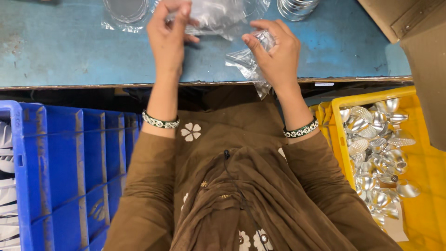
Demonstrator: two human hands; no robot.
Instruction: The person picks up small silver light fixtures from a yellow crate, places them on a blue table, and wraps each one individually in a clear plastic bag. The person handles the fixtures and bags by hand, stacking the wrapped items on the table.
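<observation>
The right hand [274, 51] pinches a crumpled clear bag [248, 62] at its 8 o'clock, the left hand [169, 32] grips clear plastic [218, 16] toward 2 o'clock — both over a blue worktable [69, 51], yellow crate [420, 214] at 4 o'clock.

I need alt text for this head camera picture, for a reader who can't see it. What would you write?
Seen from above, a person's right hand grips a crumpled clear plastic bag while the left hand pinches another clear bag over a blue table. A blue crate sits left, a yellow crate of shiny metal cups right.
</observation>
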